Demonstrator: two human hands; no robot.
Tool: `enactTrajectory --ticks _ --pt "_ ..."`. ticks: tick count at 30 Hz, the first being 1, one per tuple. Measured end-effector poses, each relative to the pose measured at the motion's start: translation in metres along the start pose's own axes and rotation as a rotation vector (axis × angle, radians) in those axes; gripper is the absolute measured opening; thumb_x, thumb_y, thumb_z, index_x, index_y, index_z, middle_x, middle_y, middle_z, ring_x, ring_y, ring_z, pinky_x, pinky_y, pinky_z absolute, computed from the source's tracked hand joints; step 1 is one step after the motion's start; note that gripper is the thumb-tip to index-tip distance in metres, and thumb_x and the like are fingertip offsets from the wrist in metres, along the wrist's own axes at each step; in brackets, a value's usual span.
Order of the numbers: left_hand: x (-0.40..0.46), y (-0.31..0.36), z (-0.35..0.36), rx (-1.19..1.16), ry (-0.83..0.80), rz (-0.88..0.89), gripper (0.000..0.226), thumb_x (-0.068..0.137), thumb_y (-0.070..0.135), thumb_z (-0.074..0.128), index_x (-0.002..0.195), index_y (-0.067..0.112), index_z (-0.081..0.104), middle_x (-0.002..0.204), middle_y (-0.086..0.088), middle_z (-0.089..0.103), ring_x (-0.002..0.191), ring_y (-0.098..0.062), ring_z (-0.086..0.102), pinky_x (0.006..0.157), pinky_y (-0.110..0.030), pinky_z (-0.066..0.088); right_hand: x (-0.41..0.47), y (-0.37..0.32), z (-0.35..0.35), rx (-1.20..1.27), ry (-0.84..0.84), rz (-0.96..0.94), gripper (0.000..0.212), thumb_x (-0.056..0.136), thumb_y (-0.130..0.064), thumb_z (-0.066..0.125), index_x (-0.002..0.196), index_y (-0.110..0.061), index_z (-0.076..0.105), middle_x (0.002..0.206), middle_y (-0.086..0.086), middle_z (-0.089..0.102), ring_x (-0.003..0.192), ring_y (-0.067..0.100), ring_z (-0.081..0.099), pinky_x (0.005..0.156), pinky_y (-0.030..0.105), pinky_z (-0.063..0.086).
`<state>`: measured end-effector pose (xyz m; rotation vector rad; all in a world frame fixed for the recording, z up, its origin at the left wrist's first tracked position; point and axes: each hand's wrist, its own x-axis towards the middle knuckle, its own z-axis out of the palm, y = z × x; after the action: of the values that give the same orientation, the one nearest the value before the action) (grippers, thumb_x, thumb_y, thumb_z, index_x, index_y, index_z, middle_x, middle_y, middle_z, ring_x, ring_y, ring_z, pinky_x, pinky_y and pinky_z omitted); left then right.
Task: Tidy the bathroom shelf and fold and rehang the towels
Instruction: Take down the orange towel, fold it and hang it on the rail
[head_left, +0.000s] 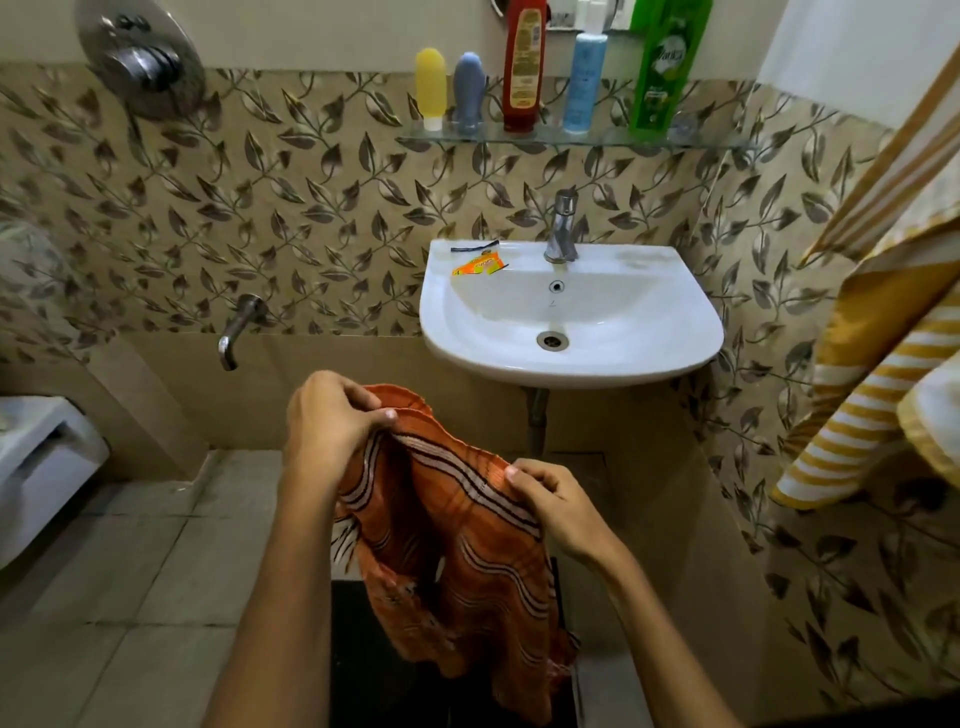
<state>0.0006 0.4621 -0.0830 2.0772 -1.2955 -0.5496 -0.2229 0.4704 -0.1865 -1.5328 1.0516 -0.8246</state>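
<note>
Orange striped towel (457, 545): held below sink (571, 322), hanging. My left hand (332, 421) pinches upper edge; my right hand (556, 504) pinches same edge. Glass shelf (576, 137): five bottles upright.

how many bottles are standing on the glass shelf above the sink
5, left to right on the glass shelf: yellow bottle, grey-blue bottle, red bottle, light blue bottle, green bottle. Others behind them may be hidden.

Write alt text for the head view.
Both hands, left hand and right hand, pinch the top edge of an orange striped towel hanging before a white sink. Five bottles stand on the glass shelf above.
</note>
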Motion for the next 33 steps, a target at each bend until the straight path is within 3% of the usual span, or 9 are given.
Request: enactTrajectory --ticks 3,7,10,13,18,23,26,31,33 --pt "0.001 0.001 0.003 -0.003 -0.131 -0.006 0.030 0.063 0.024 0.085 0.086 0.010 0.071 0.094 -0.005 0.068 0.088 -0.017 0.060 0.073 -0.028 0.046 0.001 -0.011 0.004 -0.063 -0.005 -0.078 0.032 0.099 -0.033 0.044 0.077 -0.016 0.061 0.072 -0.006 0.059 0.070 0.009 0.057 0.067 0.032 0.045" --pt "-0.010 0.017 0.010 -0.038 -0.485 0.217 0.045 0.058 0.012 0.086 0.100 0.008 0.070 0.106 -0.006 0.068 0.101 -0.017 0.064 0.097 -0.033 0.048 0.002 -0.027 0.007 -0.134 -0.025 -0.186 0.031 0.099 -0.037 0.042 0.072 -0.027 0.053 0.059 -0.012 0.047 0.056 -0.002 0.043 0.056 0.016 0.031" --pt "-0.022 0.027 0.025 0.036 -0.608 0.405 0.026 0.066 0.016 0.082 0.090 0.016 0.073 0.094 -0.001 0.068 0.092 -0.015 0.065 0.084 -0.029 0.052 0.006 -0.031 0.005 -0.177 -0.006 -0.249 0.033 0.096 -0.044 0.041 0.078 -0.024 0.059 0.068 0.005 0.055 0.064 0.017 0.051 0.060 0.036 0.039" --pt "-0.023 0.031 0.031 0.058 -0.525 0.435 0.012 0.072 0.021 0.077 0.066 0.027 0.069 0.071 0.009 0.066 0.073 -0.005 0.061 0.063 -0.020 0.045 0.005 -0.031 -0.002 -0.170 0.039 -0.223 0.028 0.095 -0.046 0.045 0.080 -0.030 0.062 0.066 -0.005 0.056 0.063 0.008 0.051 0.059 0.031 0.039" --pt "-0.021 0.032 0.035 0.104 -0.451 0.498 0.009 0.077 0.026 0.073 0.070 0.026 0.068 0.077 0.010 0.061 0.072 -0.002 0.057 0.058 -0.015 0.038 0.001 -0.026 -0.011 -0.165 0.007 -0.148 0.023 0.092 -0.044 0.053 0.093 -0.028 0.068 0.085 -0.006 0.069 0.083 0.010 0.067 0.071 0.036 0.056" --pt "-0.021 0.040 0.030 0.037 -0.312 0.531 0.013 0.076 0.025 0.073 0.065 0.025 0.068 0.073 0.011 0.060 0.065 -0.002 0.055 0.053 -0.010 0.035 -0.002 -0.009 -0.023 -0.190 0.036 -0.083 0.014 0.092 -0.018 0.057 0.099 -0.021 0.070 0.093 -0.007 0.071 0.086 0.012 0.068 0.080 0.037 0.057" --pt "-0.019 0.045 0.024 -0.012 -0.234 0.543 0.012 0.076 0.024 0.073 0.065 0.024 0.070 0.070 0.012 0.059 0.058 0.001 0.052 0.047 -0.006 0.034 -0.005 0.005 -0.025 -0.273 0.055 -0.024 0.012 0.092 -0.021 0.058 0.095 -0.019 0.069 0.090 -0.004 0.071 0.084 0.012 0.068 0.080 0.041 0.056" --pt "-0.012 0.046 0.027 -0.073 -0.133 0.455 0.002 0.075 0.019 0.074 0.076 0.019 0.072 0.073 0.010 0.063 0.066 -0.002 0.058 0.056 -0.018 0.042 -0.009 0.003 -0.023 -0.273 0.038 -0.034 0.020 0.097 -0.033 0.048 0.084 -0.022 0.059 0.075 -0.009 0.062 0.069 0.000 0.057 0.064 0.026 0.044" --pt "-0.007 0.046 0.032 -0.080 -0.147 0.366 0.017 0.072 0.013 0.077 0.088 0.017 0.071 0.087 0.003 0.069 0.085 -0.013 0.065 0.075 -0.030 0.053 -0.008 -0.002 -0.021 -0.208 0.057 -0.063 0.023 0.098 -0.033 0.045 0.084 -0.018 0.054 0.076 0.006 0.057 0.070 0.014 0.054 0.066 0.041 0.043"
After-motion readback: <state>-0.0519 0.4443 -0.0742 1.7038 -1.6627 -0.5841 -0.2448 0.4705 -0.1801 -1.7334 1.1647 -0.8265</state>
